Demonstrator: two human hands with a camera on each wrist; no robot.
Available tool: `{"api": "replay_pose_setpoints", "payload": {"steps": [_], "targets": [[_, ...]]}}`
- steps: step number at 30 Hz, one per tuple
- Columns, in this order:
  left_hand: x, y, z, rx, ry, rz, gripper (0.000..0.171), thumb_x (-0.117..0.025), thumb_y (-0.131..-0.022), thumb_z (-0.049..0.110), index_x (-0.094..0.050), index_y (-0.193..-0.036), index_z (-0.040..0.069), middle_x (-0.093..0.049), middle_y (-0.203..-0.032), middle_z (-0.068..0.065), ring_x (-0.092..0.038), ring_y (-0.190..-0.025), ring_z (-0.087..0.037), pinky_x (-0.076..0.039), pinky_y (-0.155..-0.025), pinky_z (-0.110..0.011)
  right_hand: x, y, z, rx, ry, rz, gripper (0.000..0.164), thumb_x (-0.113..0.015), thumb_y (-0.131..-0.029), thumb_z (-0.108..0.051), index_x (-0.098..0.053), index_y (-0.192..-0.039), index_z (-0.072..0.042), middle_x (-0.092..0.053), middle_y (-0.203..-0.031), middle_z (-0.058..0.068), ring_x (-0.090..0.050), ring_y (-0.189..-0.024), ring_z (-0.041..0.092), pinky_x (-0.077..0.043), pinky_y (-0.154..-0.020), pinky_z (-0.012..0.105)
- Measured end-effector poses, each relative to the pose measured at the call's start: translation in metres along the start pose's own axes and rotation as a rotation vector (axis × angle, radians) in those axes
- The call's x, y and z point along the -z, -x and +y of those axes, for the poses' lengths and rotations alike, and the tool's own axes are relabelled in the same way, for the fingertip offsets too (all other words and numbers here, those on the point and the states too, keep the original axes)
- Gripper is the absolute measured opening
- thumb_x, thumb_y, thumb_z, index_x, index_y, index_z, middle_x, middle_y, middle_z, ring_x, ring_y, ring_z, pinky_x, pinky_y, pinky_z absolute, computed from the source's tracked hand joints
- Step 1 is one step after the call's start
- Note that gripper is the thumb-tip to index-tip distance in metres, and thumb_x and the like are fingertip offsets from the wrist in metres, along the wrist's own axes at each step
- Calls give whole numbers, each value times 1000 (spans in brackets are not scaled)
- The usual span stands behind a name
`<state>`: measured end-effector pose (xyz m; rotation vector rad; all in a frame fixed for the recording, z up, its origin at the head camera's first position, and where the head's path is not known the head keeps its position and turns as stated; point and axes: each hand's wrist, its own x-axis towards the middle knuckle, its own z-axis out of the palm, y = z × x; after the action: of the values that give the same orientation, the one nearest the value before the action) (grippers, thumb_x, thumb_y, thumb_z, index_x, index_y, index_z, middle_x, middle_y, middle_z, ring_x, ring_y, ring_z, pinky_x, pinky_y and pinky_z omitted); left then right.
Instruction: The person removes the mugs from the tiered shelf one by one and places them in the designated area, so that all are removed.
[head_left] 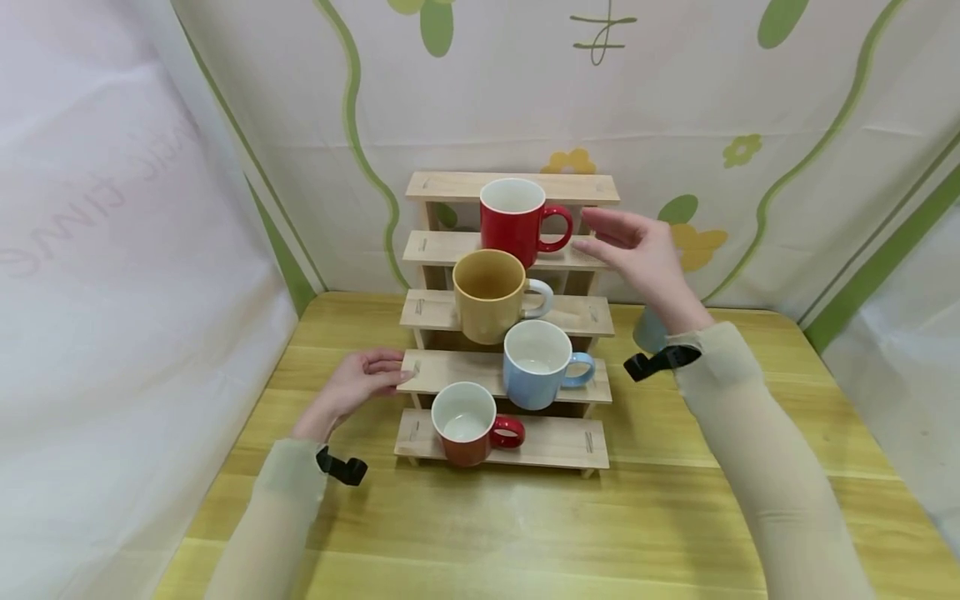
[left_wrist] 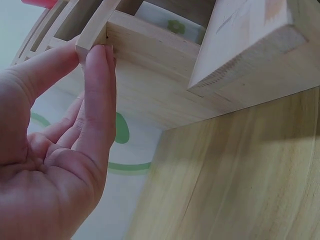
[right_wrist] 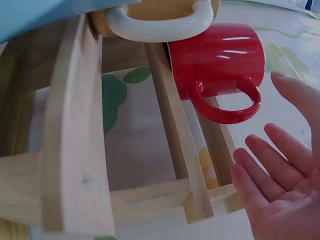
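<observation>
A stepped wooden rack [head_left: 577,442] stands on the table with mugs on its steps. My left hand [head_left: 363,382] pinches the left end of its second-lowest board between thumb and fingers, seen close in the left wrist view [left_wrist: 65,125]. My right hand [head_left: 633,250] is beside the red mug [head_left: 512,227], fingers extended and apart from its handle. That mug sits on the second board from the top. Below it come a yellow mug [head_left: 487,308] with a white handle, a light blue mug [head_left: 534,375] and a short reddish-brown mug [head_left: 468,433]. All handles point right.
Behind my right wrist, a light blue object [head_left: 649,331] on the wooden table [head_left: 510,533] is partly hidden. A patterned white cloth [head_left: 480,100] hangs behind the rack, with white cloth at both sides. The rack's top board [head_left: 442,187] bears no mug.
</observation>
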<state>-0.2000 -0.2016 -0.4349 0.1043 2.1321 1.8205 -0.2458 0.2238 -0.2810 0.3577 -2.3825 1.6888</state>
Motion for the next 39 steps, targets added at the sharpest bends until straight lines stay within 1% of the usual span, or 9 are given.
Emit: {"api": "replay_pose_setpoints", "payload": {"steps": [3, 8, 10, 13, 20, 26, 32, 35, 39], "targets": [[0, 1, -1, 2, 5, 3, 54, -76, -94, 10, -51, -136, -12, -66, -117, -18, -68, -95, -18, -59, -89, -39, -4, -13, -5, -30, -32, -35, 56, -84, -87, -32, -66, -137, -15, -65, -135, 3, -60, -123, 21, -51, -102, 28], [0, 2, 0, 4, 8, 8, 54, -77, -94, 11, -52, -136, -11, -67, -116, -18, -68, -96, -19, -58, -92, -42, -10, -29, -12, -51, -47, -92, 58, -84, -87, -34, -65, -139, -16, -67, -131, 1, -61, -120, 19, -48, -105, 34], [-1, 3, 1, 6, 12, 11, 53, -77, -93, 10, -53, -136, -11, -67, -117, -18, -68, -96, -20, -58, -91, -43, -12, -33, -14, -52, -49, -110, 57, -85, -86, -35, -67, -137, -17, -69, -128, 1, -61, -119, 19, -47, -106, 35], [-2, 3, 1, 6, 13, 13, 53, -77, -93, 11, -53, -136, -10, -66, -117, -18, -68, -97, -20, -60, -89, -40, -17, -38, -14, -37, -46, -126, 50, -84, -87, -34, -71, -131, -17, -71, -123, 1, -62, -117, 19, -48, -104, 35], [-1, 2, -2, -3, 15, 15, 52, -75, -94, 8, -52, -136, -12, -66, -119, -21, -68, -95, -20, -61, -84, -34, -24, -43, -7, -35, -93, -158, 39, -79, -93, -30, -73, -125, -10, -72, -118, 7, -65, -110, 25, -54, -97, 29], [-3, 1, -5, -1, 33, 20, 50, -76, -94, 7, -53, -134, -11, -66, -117, -20, -69, -95, -21, -62, -82, -33, -21, -45, -4, -60, -101, -174, 34, -76, -95, -28, -74, -120, -5, -72, -114, 10, -67, -105, 28, -55, -96, 29], [-7, 2, -3, 4, 47, 21, 49, -75, -94, 6, -53, -135, -11, -66, -118, -20, -69, -92, -21, -62, -81, -33, -10, -45, -10, -88, -54, -219, 33, -79, -92, -25, -74, -114, 0, -75, -105, 15, -72, -94, 26, -60, -86, 31], [-7, 1, -2, 8, 47, 17, 50, -74, -95, 6, -52, -136, -11, -66, -118, -20, -69, -92, -20, -62, -81, -32, -5, -44, -15, -118, -9, -237, 35, -82, -89, -25, -74, -112, 0, -75, -102, 13, -73, -91, 24, -61, -82, 32], [-6, 1, -2, 2, 45, 9, 51, -73, -96, 7, -50, -137, -13, -66, -116, -19, -68, -91, -19, -62, -80, -30, -4, -44, -18, -143, 14, -237, 37, -85, -86, -24, -73, -110, 1, -76, -100, 11, -74, -90, 24, -62, -80, 34]]}}
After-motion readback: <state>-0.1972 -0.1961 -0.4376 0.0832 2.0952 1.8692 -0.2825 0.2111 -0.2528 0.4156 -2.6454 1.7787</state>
